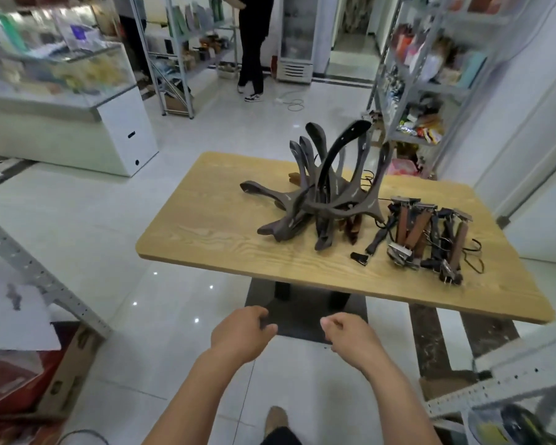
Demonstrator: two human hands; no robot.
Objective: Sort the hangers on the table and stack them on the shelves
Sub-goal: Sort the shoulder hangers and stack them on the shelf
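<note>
Left hand (243,335) and right hand (350,337) hang loosely curled and empty, hangers (321,203) piled well beyond.

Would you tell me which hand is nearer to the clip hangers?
Right. The right hand is short of the table, below and left of the clip hangers; the left hand is further left.

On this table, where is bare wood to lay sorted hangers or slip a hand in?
The table's left end, between its left edge and the pile of dark coat hangers, is bare; so is the strip along the near edge before both piles. Crowded: the narrow gap between that pile and the clip hangers, where a loose clip lies.
</note>
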